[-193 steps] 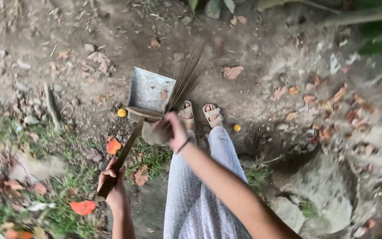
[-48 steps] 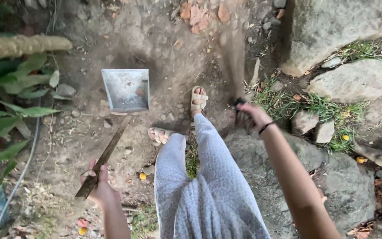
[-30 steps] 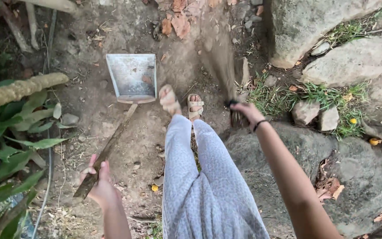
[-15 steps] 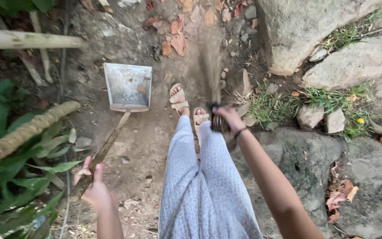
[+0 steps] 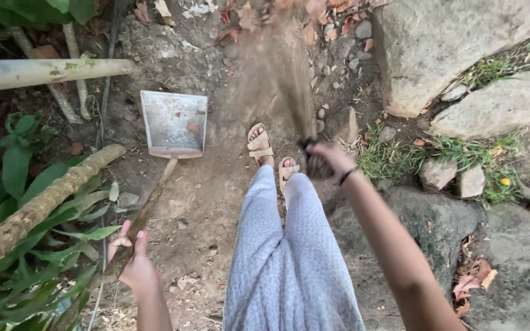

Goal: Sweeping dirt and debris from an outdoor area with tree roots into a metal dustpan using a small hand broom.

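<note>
My left hand grips the end of a long wooden handle that runs up to a grey metal dustpan resting on the dirt. A leaf or two lies in the pan. My right hand is closed around the bound end of a stick broom, whose blurred bristles reach forward over the dirt path. My sandalled feet stand between pan and broom. Dry orange leaves lie ahead at the top.
Large grey rocks and tufts of grass line the right side. A thick branch, a pale pole and green leafy plants crowd the left. Small yellow fruits lie by the rocks.
I have stepped forward along the path, carrying dustpan and broom with me. The broom has swung ahead over the dirt. The branch and plants on the left have drawn nearer.
</note>
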